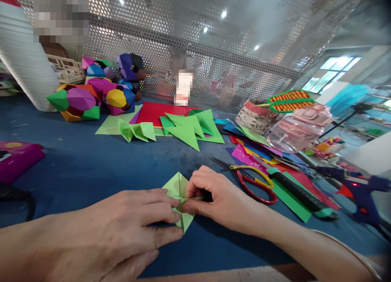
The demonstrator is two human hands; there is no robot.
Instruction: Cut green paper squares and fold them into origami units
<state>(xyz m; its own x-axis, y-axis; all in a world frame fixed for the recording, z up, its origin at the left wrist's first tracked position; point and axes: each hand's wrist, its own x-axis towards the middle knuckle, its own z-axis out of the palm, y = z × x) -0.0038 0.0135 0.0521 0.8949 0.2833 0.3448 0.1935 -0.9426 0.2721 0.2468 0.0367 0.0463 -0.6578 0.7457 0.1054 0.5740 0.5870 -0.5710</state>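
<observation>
A light green square of folded paper (175,184) lies on the blue table, turned corner-up, with creases crossing at its middle. My left hand (128,219) rests flat over its left side, fingers stretched out and pressing on it. At the right side of the paper, my right hand (210,192) pinches a flap between thumb and bent fingers. Part of the sheet is covered by both hands. Just right of my right hand are scissors (256,194) with red and yellow handles, their blades pointing to the upper left.
Folded green paper pieces (186,125) and a red sheet (149,113) lie behind my hands. Colourful paper models (81,101) stand back left. On the right are a cutter (301,192), a glue gun (357,192), a pink bottle (297,129) and colored sheets. A purple device (20,160) sits left.
</observation>
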